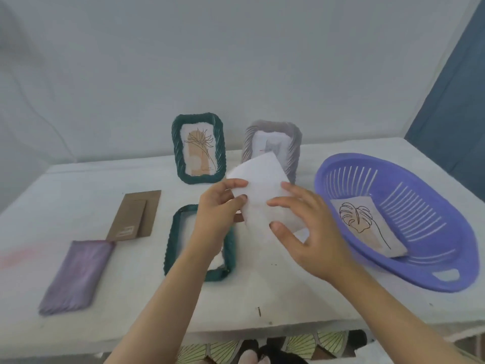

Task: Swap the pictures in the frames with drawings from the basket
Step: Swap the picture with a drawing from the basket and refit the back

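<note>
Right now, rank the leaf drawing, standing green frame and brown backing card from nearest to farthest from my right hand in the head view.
1. leaf drawing, in the basket, just right of the right hand.
2. standing green frame, behind and to the left.
3. brown backing card, far left.

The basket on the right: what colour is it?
Purple-blue basket, slotted sides; clearest in the head view.

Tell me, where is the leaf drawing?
In the head view, the leaf drawing lies on the right, inside the purple basket, just right of the right hand holding a paper.
</note>
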